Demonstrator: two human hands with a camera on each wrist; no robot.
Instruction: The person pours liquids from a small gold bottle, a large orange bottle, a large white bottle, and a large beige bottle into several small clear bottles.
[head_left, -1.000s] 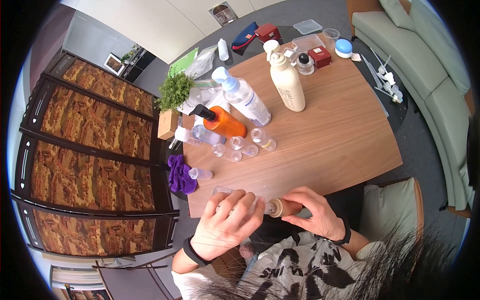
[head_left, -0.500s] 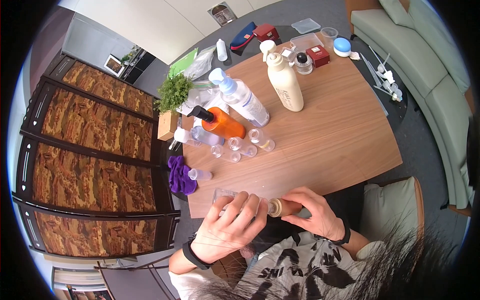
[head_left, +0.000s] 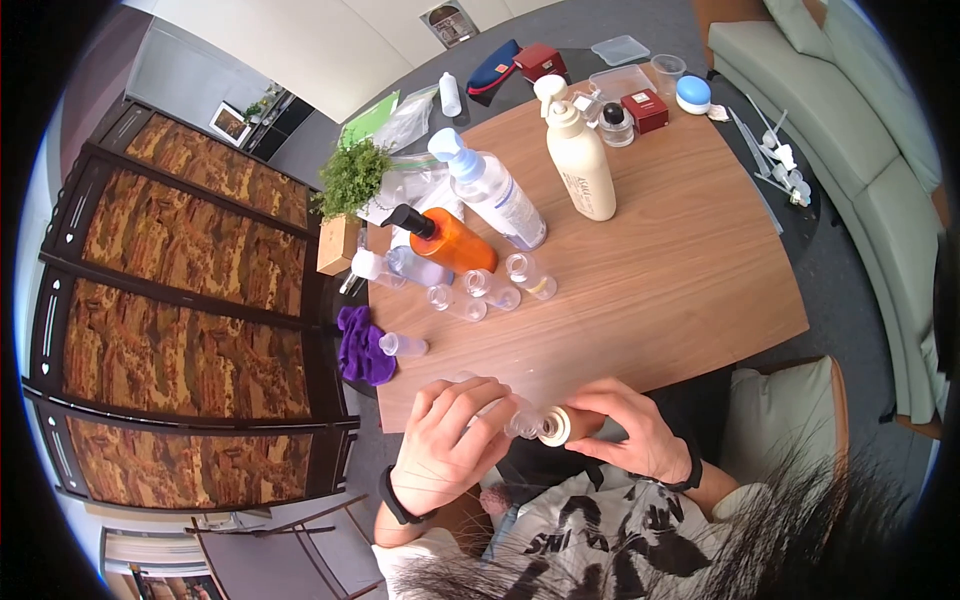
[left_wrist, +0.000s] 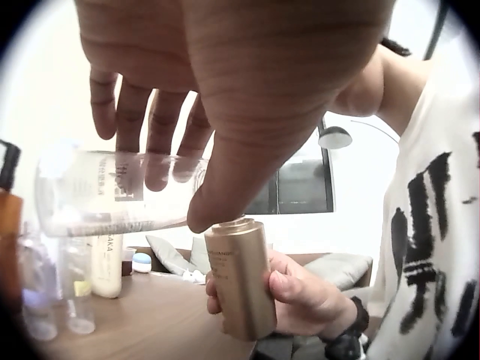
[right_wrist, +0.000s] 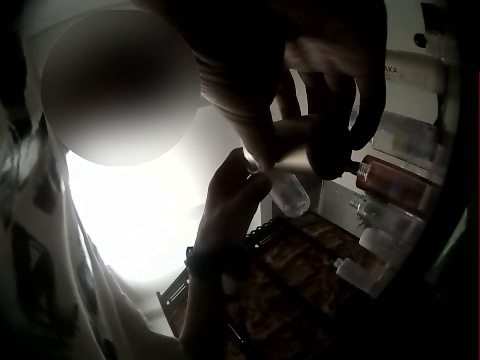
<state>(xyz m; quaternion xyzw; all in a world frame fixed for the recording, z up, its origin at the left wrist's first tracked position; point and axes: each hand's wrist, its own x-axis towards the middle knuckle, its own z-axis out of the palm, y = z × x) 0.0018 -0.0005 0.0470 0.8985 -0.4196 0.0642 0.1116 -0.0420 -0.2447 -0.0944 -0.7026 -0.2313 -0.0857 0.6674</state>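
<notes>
My left hand (head_left: 450,430) holds a clear plastic bottle (left_wrist: 82,196) on its side, thumb on one side and fingers on the other. The mouth of this bottle is right at the neck of a gold bottle (left_wrist: 241,285), overlapping it in the left wrist view. The thumb hides much of that meeting point. My right hand (head_left: 635,430) grips the gold bottle near the table's front edge, fingers and thumb wrapped round its body. Upright in the left wrist view, the gold bottle shows its pale ringed opening (head_left: 554,427) in the head view.
Several small clear bottles (head_left: 460,303) stand beyond my hands, with an orange pump bottle (head_left: 455,242), a clear bottle with blue pump (head_left: 505,205) and a cream pump bottle (head_left: 583,170). A small bottle (head_left: 403,345) stands near a purple cloth (head_left: 362,350) on the wooden table (head_left: 670,270).
The clear bottle has tilted in my left hand, its neck showing more beside the gold bottle. The gold bottle's opening has turned more toward the head camera. The right hand has barely moved.
</notes>
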